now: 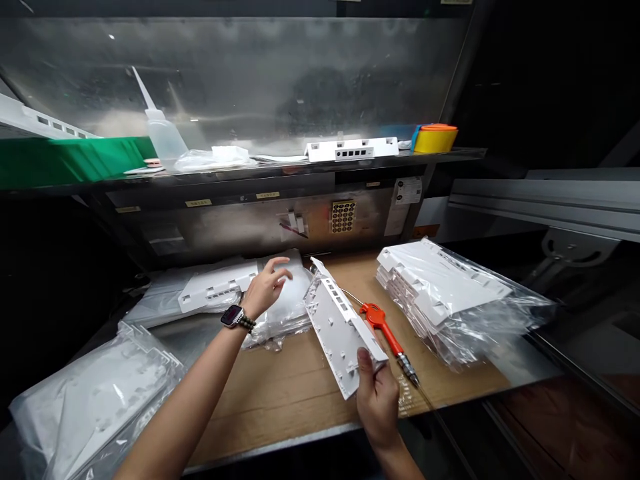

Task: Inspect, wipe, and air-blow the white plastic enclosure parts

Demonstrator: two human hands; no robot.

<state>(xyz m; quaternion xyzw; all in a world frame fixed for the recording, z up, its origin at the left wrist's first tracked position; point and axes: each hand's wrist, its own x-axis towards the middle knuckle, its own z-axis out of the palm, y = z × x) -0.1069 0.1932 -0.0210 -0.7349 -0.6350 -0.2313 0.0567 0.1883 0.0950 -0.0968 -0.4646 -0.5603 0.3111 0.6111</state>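
Note:
My right hand (376, 397) grips the near end of a white plastic housing panel (336, 319), holding it tilted on edge over the brown bench top (280, 390). Spread fingers of my left hand (267, 287) hover over clear plastic bags (286, 308) at the back of the bench, nothing in them; a watch and bead bracelet sit on that wrist. An orange-handled air blow gun (384, 328) lies on the bench just right of the panel.
A stack of bagged white panels (450, 293) lies at the right, more bagged panels (95, 393) at the near left. The shelf (300, 170) above holds a squeeze bottle (163, 133), a white housing (353, 149) and a yellow container (434, 138).

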